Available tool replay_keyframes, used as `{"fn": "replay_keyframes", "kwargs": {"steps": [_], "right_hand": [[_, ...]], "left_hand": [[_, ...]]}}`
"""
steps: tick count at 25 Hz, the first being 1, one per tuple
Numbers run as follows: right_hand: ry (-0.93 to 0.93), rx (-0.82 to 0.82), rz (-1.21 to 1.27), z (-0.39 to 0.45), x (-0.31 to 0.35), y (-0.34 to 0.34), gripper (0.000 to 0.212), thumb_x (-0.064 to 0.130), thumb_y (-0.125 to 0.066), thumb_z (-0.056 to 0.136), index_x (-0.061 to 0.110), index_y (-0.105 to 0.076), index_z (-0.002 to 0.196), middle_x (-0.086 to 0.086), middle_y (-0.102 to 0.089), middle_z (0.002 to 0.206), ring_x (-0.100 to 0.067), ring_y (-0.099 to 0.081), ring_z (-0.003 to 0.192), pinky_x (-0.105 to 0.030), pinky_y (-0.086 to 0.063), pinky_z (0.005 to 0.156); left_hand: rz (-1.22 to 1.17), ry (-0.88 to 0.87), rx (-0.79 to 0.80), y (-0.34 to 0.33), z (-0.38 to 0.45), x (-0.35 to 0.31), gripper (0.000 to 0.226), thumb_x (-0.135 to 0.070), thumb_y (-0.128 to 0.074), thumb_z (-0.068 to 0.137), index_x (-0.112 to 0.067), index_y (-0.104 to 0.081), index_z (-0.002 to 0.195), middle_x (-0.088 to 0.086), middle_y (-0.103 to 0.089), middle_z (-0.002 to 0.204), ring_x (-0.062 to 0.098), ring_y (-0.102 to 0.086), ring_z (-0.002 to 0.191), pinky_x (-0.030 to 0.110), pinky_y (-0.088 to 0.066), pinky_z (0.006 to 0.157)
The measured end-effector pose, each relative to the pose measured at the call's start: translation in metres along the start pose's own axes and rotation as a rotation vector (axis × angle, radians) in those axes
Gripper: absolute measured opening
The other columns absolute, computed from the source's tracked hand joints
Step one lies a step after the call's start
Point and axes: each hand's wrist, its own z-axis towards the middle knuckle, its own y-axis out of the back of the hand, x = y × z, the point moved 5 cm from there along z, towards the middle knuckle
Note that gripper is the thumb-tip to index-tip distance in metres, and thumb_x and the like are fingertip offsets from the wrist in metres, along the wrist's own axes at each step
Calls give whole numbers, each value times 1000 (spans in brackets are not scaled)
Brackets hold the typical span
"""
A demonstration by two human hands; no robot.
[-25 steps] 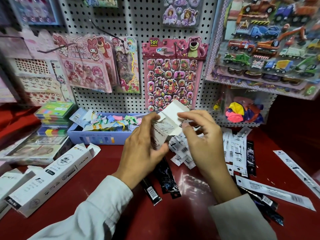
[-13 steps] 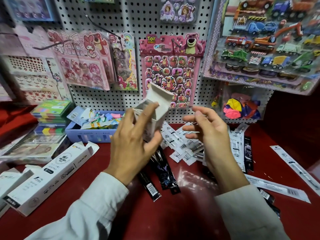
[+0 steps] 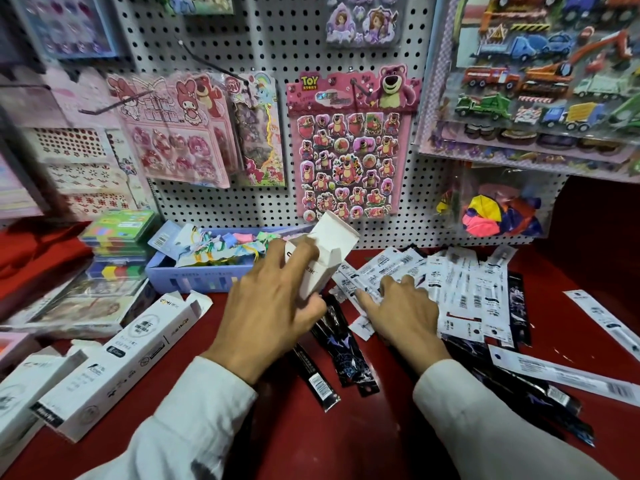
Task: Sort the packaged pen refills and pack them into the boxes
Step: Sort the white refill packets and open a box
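Observation:
My left hand (image 3: pixel 273 306) grips a small white box (image 3: pixel 325 258) held upright over the red counter, its top flap open. To its right my right hand (image 3: pixel 401 306) lies on a pile of white packaged refills (image 3: pixel 460 289), fingers spread and touching the packets. Black packaged refills (image 3: pixel 343 355) lie between and below my hands, more of them under my right sleeve (image 3: pixel 540 396). Two long white refill packets (image 3: pixel 568 374) rest apart at the right.
An open white box (image 3: pixel 128 355) lies at the left with another white box (image 3: pixel 20 389) beside it. A lilac basket (image 3: pixel 194 275) of coloured items stands at the back, next to stacked sticky-note packs (image 3: pixel 117 237). A pegboard (image 3: pixel 263 46) with sticker sheets rises behind.
My right hand has dropped from mid-air onto the white refill pile. My left hand still holds the white box and has lowered it a little toward the counter.

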Motion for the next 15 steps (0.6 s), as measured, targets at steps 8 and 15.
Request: {"fn": "replay_keyframes", "kwargs": {"steps": [8, 15], "right_hand": [[-376, 76, 968, 12, -35, 25, 26, 14, -71, 75, 25, -50, 86, -13, -69, 94, -27, -60, 68, -29, -43, 51], [-191, 361, 1119, -24, -46, 73, 23, -2, -77, 76, 10, -64, 91, -11, -69, 79, -17, -60, 61, -23, -45, 48]], "left_hand": [[-134, 33, -40, 4, -1, 10, 41, -38, -62, 75, -28, -46, 111, -3, -46, 100, 26, -56, 73, 32, -41, 55], [-140, 4, -22, 5, -3, 2, 41, -35, -63, 75, -28, -45, 111, -1, -45, 99, 27, -56, 75, 39, -48, 56]]}}
